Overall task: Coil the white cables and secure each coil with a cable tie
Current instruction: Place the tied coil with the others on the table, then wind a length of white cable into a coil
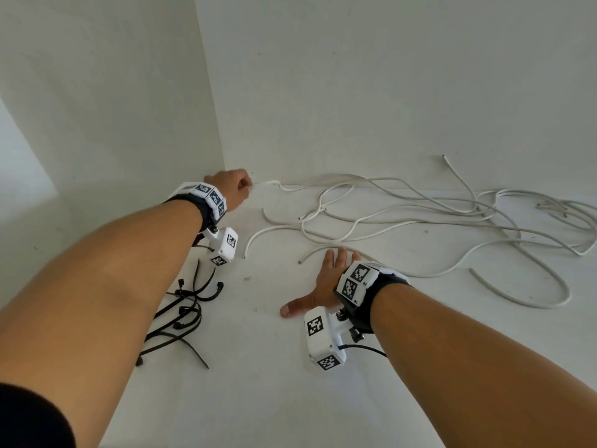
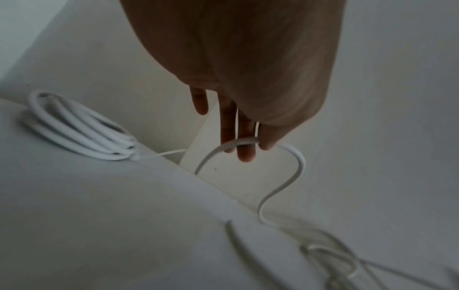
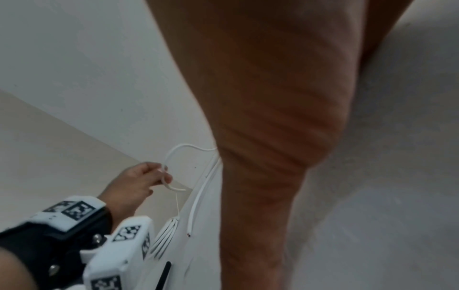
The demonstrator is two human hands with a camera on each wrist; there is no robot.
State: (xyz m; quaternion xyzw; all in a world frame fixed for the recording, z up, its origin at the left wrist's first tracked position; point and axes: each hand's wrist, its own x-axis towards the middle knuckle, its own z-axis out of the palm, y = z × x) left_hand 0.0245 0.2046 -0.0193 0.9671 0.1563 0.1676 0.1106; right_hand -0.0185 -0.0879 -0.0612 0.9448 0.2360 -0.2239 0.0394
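Observation:
Several loose white cables lie tangled across the white surface toward the right. My left hand is at the back corner by the wall and pinches one white cable near its end, lifted into a small loop. My right hand lies flat on the surface with fingers spread, its fingertips on another cable's curve. A finished white coil sits left of the left hand, a thin tie tail sticking out of it. Black cable ties lie under my left forearm.
Two white walls meet in a corner just behind the left hand. Free cable ends point toward the ties. Bare white surface stretches in front of the right hand toward me.

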